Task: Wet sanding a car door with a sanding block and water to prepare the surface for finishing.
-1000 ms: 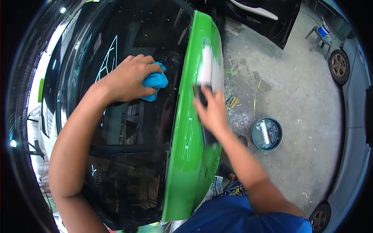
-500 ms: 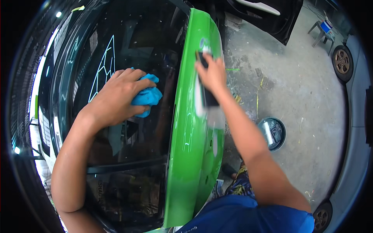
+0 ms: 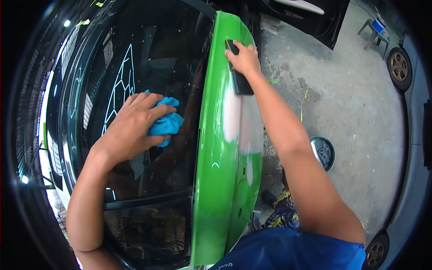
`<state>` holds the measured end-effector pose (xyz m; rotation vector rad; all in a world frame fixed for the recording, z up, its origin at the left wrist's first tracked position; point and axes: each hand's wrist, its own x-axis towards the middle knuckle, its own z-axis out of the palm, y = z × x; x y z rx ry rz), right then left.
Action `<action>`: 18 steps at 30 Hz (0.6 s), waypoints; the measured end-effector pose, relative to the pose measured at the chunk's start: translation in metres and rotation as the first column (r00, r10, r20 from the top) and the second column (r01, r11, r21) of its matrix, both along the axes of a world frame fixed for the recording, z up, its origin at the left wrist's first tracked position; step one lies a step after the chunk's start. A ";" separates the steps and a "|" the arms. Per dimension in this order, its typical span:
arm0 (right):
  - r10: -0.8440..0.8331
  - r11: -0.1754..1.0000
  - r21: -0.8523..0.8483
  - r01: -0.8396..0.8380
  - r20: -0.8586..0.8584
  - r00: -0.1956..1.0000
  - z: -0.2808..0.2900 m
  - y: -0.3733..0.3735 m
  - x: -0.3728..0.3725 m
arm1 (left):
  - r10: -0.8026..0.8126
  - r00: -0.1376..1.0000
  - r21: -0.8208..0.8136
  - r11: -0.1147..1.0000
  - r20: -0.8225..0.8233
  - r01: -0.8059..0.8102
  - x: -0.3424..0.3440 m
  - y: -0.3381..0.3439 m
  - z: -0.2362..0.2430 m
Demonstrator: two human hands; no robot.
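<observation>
My left hand (image 3: 137, 121) is closed round a crumpled blue cloth (image 3: 166, 125), over the dark window glass (image 3: 153, 175) of a car. My right hand (image 3: 245, 58) grips a long black sanding block (image 3: 243, 83), laid lengthwise on the green body panel (image 3: 211, 135) beside the glass. Below the block, a whitish patch (image 3: 231, 119) shows on the panel, with green around it. The block's underside is hidden.
On the concrete floor, a dark round bucket (image 3: 332, 157) stands to the right of the panel. Farther off are a small stool (image 3: 381, 37) with a blue container on it, a detached black door panel (image 3: 310, 22), and a grey vehicle's wheel (image 3: 399, 69).
My right hand has slid the sanding block up along the panel, away from me, uncovering more of the whitish patch. My left hand and the cloth have shifted slightly down.
</observation>
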<state>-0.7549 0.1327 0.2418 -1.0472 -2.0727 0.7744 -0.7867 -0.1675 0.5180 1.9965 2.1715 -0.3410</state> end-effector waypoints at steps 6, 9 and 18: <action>0.233 0.962 -0.152 -0.228 0.018 0.972 0.022 -0.175 0.076 | 0.030 0.999 -0.024 0.999 -0.039 -0.031 -0.003 -0.029 0.010; 0.058 0.997 -0.043 -0.059 -0.022 0.998 0.004 -0.090 0.024 | 0.012 1.000 -0.014 1.000 -0.026 -0.013 0.001 -0.017 0.005; 0.159 0.979 -0.135 -0.155 0.024 0.987 0.021 -0.143 0.046 | 0.051 0.998 -0.018 0.999 -0.043 -0.051 -0.002 -0.029 0.010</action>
